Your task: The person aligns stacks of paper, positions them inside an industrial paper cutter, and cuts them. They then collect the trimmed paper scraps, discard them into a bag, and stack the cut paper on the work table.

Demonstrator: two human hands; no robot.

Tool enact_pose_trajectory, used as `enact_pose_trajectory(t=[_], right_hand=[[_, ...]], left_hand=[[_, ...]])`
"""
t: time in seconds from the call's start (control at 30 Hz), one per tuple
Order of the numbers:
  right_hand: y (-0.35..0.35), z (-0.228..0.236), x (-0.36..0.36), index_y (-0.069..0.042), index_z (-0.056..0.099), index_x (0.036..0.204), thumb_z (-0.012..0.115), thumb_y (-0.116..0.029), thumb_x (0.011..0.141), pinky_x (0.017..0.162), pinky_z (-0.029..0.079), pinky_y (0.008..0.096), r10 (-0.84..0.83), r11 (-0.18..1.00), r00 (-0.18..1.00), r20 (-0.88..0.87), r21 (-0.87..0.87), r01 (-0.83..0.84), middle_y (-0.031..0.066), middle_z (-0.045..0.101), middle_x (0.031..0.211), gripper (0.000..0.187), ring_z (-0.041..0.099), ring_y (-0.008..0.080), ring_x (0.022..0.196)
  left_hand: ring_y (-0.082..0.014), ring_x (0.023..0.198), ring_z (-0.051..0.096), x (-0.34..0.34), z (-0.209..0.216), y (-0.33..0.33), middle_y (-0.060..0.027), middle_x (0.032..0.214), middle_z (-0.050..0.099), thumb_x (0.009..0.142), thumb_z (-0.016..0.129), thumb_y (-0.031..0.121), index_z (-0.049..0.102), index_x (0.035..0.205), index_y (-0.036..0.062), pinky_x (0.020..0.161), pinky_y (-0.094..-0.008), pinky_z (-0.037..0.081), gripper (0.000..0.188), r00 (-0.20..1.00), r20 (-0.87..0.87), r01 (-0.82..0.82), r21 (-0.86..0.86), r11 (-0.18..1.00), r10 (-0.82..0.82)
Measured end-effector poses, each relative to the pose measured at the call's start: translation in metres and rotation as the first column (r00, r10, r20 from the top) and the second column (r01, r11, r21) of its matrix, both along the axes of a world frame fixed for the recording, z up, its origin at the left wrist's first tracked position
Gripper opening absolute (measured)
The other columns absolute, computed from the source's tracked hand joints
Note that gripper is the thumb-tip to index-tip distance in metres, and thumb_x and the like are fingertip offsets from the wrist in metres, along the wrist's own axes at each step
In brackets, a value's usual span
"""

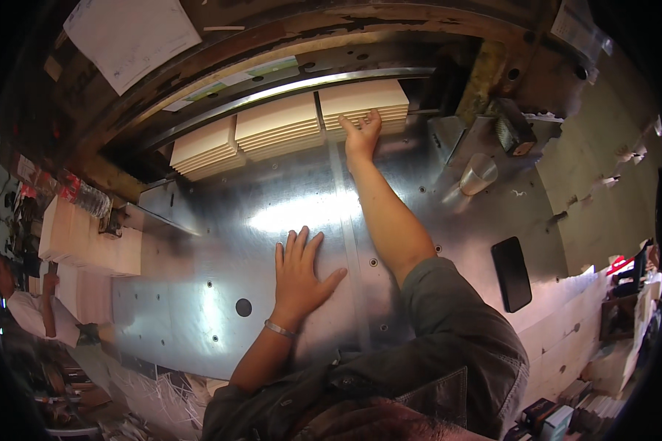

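Observation:
Three cream-coloured stacks of paper or booklets stand side by side under the machine's metal bar (309, 86): a left stack (204, 145), a middle stack (278, 120) and a right stack (364, 94). Their front edges show layered, separate sections. My right hand (362, 137) reaches far forward to the front edge of the right stack, fingers apart and at its layers; it does not grip it. On the shiny metal table (272, 213) my left hand (299, 283) rests with spread fingers, holding nothing.
A clear plastic cup (479, 174) and a black phone (510, 273) are on the right. Metal side guides (446, 136) flank the machine opening. More pale stacks (88, 239) stand at left, near another person (40, 309). A paper sheet (131, 40) lies at upper left.

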State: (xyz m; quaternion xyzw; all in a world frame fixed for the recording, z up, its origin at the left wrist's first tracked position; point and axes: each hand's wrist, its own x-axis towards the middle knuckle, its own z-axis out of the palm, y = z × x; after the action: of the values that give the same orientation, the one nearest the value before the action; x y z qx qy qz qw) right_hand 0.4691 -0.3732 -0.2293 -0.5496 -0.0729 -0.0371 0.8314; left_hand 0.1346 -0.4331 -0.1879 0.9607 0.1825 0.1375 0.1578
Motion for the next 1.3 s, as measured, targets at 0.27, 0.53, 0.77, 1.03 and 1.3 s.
enact_pose_trajectory(t=[0.27, 0.53, 0.77, 1.03, 1.3], right_hand=[[-0.002, -0.002, -0.004, 0.002, 0.028, 0.152, 0.086, -0.02, 0.077, 0.11, 0.039, 0.0436, 0.005, 0.996, 0.999, 0.037, -0.089, -0.002, 0.0223, 0.035, 0.148, 0.098, 0.046, 0.0349, 0.131], [-0.004, 0.0, -0.002, 0.004, 0.026, 0.154, 0.086, -0.022, 0.076, 0.11, 0.039, 0.0443, 0.001, 0.997, 0.998, 0.056, -0.081, 0.004, 0.0231, 0.034, 0.149, 0.102, 0.045, 0.0357, 0.132], [0.007, -0.009, -0.001, 0.001, 0.026, 0.155, 0.085, -0.019, 0.078, 0.114, 0.036, 0.0433, 0.039, 0.997, 0.998, 0.043, -0.07, -0.036, 0.0214, 0.032, 0.155, 0.099, 0.04, 0.0366, 0.142], [-0.002, -0.011, 0.005, 0.004, 0.03, 0.153, 0.084, -0.016, 0.079, 0.112, 0.038, 0.0441, 0.088, 0.991, 0.996, -0.001, 0.096, -0.088, 0.0234, 0.035, 0.152, 0.094, 0.042, 0.0378, 0.14], [-0.001, -0.02, 0.016, -0.003, 0.023, 0.156, 0.08, -0.012, 0.085, 0.106, 0.04, 0.0372, 0.173, 0.983, 0.984, 0.033, 0.058, -0.175, 0.0174, 0.027, 0.154, 0.092, 0.03, 0.0357, 0.147]], left_hand=[[-0.0412, 0.15, 0.029, -0.003, -0.001, 0.0, -0.021, 0.157, 0.039, 0.082, 0.075, 0.054, 0.05, 0.146, 0.0098, 0.122, -0.0592, 0.015, 0.081, 1.0, 0.0, 0.007, 0.012, 1.0, -0.007], [-0.0414, 0.15, 0.028, 0.0, -0.003, 0.001, -0.0217, 0.156, 0.04, 0.082, 0.075, 0.053, 0.05, 0.146, 0.0097, 0.122, -0.0591, 0.014, 0.081, 1.0, 0.012, 0.017, 0.001, 1.0, -0.017], [-0.0426, 0.149, 0.029, -0.005, 0.002, 0.0, -0.0228, 0.155, 0.041, 0.083, 0.074, 0.054, 0.051, 0.145, 0.0102, 0.122, -0.0591, 0.014, 0.08, 1.0, -0.001, -0.013, -0.005, 1.0, 0.013], [-0.0415, 0.148, 0.031, -0.006, -0.002, 0.001, -0.0212, 0.155, 0.041, 0.084, 0.071, 0.058, 0.051, 0.145, 0.0103, 0.122, -0.0582, 0.018, 0.08, 1.0, 0.017, 0.002, 0.003, 1.0, -0.002], [-0.0418, 0.149, 0.029, -0.004, -0.005, 0.004, -0.0209, 0.155, 0.041, 0.086, 0.069, 0.059, 0.049, 0.147, 0.0111, 0.122, -0.0581, 0.016, 0.08, 0.999, 0.045, 0.001, 0.0, 1.0, -0.001]])
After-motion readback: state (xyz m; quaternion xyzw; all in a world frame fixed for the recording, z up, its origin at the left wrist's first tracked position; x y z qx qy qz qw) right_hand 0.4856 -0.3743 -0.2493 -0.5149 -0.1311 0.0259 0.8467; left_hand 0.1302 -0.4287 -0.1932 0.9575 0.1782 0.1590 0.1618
